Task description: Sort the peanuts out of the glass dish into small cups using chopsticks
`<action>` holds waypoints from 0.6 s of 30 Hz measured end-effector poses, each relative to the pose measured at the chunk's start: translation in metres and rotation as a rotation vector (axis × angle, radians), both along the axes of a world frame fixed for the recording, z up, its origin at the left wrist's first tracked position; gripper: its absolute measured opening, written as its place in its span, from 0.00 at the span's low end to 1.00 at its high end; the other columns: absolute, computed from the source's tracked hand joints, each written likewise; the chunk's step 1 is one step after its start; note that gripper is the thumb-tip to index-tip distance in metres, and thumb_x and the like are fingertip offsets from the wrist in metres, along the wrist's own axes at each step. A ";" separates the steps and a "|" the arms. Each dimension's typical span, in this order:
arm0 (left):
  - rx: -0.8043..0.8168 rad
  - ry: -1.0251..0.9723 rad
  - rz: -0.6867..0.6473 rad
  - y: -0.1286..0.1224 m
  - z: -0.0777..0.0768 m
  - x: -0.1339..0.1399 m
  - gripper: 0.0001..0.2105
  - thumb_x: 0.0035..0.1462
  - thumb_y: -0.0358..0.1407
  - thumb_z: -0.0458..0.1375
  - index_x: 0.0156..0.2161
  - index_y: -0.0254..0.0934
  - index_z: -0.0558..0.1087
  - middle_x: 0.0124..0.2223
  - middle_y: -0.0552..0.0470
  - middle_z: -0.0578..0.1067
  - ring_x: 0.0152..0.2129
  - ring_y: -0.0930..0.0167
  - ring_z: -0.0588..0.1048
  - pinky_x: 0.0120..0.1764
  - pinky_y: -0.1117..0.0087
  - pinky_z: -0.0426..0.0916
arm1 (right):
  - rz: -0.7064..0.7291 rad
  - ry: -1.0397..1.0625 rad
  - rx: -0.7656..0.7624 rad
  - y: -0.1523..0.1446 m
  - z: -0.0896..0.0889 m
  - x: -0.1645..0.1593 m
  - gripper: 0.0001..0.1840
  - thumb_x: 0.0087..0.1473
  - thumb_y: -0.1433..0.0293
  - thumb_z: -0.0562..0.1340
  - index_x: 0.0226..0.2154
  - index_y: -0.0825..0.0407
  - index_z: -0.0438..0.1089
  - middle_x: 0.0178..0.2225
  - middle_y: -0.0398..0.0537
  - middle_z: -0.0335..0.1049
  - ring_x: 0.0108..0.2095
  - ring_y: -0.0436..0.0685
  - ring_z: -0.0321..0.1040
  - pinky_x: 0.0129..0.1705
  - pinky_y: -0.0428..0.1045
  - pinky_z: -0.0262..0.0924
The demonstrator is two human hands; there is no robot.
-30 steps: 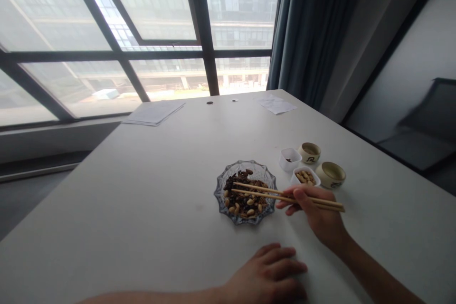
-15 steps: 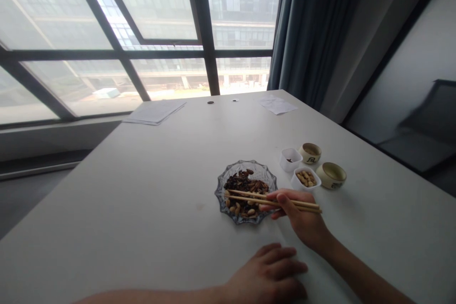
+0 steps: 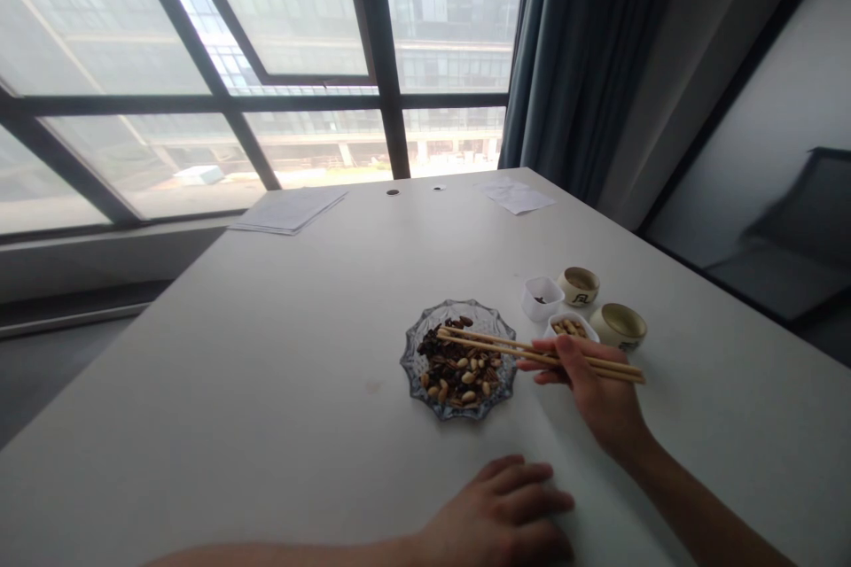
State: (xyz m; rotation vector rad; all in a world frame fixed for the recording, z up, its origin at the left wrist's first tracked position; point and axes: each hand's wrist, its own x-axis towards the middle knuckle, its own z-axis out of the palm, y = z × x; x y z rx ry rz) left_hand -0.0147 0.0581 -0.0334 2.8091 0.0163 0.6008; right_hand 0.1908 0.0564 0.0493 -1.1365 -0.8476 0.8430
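Observation:
My right hand (image 3: 602,399) grips a pair of wooden chopsticks (image 3: 621,370) and holds them slanting over a scalloped clear glass bowl (image 3: 410,354). Their tips are at the dark pieces (image 3: 435,344) on the bowl's upper left side; whether anything is pinched between them I cannot tell. Pale nuts (image 3: 469,378) and reddish-brown pieces lie mixed in the lower part of the bowl. My left hand (image 3: 498,505) rests on the table below the bowl, fingers spread, holding nothing. Behind my right hand, a white tub of tan peanuts (image 3: 570,327) is partly covered.
A second white tub (image 3: 542,306) holds a few dark bits. Two small cream cups with dark markings, a back cup (image 3: 581,294) and a front cup (image 3: 621,338), stand beside the tubs. Papers (image 3: 285,211) and another sheet (image 3: 517,195) lie at the far table edge, near the window.
My right hand has shifted right and slightly up with the chopsticks, their tips moving from the bowl's left side up to the dark pieces. My left hand stays put.

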 end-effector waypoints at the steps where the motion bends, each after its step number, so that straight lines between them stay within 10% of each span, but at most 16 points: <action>1: -0.003 0.008 -0.002 0.000 0.000 0.000 0.11 0.78 0.43 0.52 0.54 0.44 0.75 0.66 0.60 0.74 0.67 0.69 0.68 0.71 0.67 0.54 | -0.033 -0.003 0.010 0.000 0.002 0.008 0.24 0.57 0.49 0.72 0.36 0.56 0.84 0.34 0.57 0.85 0.32 0.62 0.85 0.29 0.47 0.80; 11: -0.064 0.122 -0.031 0.000 0.001 0.000 0.11 0.75 0.43 0.56 0.55 0.44 0.75 0.67 0.56 0.73 0.68 0.65 0.66 0.71 0.62 0.57 | -0.589 -0.119 0.213 0.007 0.020 0.108 0.20 0.59 0.54 0.72 0.33 0.57 0.80 0.28 0.53 0.81 0.28 0.58 0.83 0.34 0.48 0.80; 18: -0.087 0.133 -0.044 0.001 0.003 -0.001 0.11 0.76 0.42 0.54 0.56 0.43 0.74 0.68 0.55 0.72 0.69 0.65 0.65 0.72 0.61 0.55 | -0.704 -0.107 0.159 0.008 0.020 0.133 0.18 0.63 0.57 0.67 0.32 0.56 0.77 0.27 0.51 0.79 0.26 0.57 0.81 0.30 0.50 0.77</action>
